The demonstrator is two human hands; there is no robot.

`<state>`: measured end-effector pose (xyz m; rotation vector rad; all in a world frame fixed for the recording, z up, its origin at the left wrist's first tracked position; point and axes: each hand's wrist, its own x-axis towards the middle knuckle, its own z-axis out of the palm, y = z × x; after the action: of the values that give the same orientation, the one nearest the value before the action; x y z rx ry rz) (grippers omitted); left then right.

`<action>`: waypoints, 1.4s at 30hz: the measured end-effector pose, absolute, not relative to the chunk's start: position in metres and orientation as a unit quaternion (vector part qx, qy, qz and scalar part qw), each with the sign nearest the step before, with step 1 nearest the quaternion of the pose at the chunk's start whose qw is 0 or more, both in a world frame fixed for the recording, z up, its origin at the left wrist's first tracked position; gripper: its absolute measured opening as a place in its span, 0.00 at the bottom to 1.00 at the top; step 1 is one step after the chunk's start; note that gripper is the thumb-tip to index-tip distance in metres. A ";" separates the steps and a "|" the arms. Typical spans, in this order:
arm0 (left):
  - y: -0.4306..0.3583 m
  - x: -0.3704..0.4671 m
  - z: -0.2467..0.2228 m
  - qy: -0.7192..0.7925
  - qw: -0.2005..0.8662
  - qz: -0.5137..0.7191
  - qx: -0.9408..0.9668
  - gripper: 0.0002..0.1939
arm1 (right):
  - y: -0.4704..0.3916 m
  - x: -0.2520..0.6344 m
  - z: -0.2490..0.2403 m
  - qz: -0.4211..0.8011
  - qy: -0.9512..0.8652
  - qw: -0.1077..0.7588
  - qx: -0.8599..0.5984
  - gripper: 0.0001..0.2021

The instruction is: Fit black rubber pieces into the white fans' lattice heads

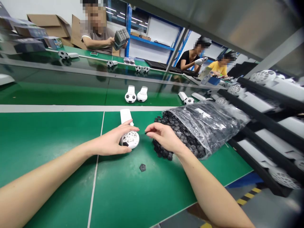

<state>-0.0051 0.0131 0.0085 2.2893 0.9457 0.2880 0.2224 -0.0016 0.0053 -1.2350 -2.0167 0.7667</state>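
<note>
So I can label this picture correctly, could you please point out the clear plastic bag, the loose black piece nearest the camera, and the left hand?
Clear plastic bag (213, 123): head view, on its upper side.
Loose black piece (142, 167): head view, on its middle.
Left hand (109, 139): head view, on its back.

Single view, head-worn, looking forward and down onto a green worktop (123, 190). Left hand (114, 139) and right hand (163, 136) lay close, near mid-frame, forearms running in from the lower corners. Upper frame took in the green belt (71, 90), then, farther off, seated people (99, 38) and blue shelving (152, 39). Rack (263, 110) stood close along the right edge.
</note>
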 end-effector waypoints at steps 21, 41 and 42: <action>0.008 0.008 0.006 0.365 0.317 0.170 0.859 0.22 | -0.014 0.198 0.001 0.112 -0.897 0.297 -0.309 0.06; 0.008 0.010 -0.002 0.394 0.309 0.185 0.846 0.20 | 0.050 0.249 -0.007 -0.038 -0.809 0.094 -0.580 0.07; 0.008 0.009 -0.002 0.385 0.313 0.185 0.848 0.19 | 0.054 0.254 -0.007 -0.055 -0.812 0.075 -0.576 0.06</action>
<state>0.0090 0.0077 -0.0023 2.2366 1.0158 0.4877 0.2538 0.0536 -0.0070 -1.7276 -2.4353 -0.1663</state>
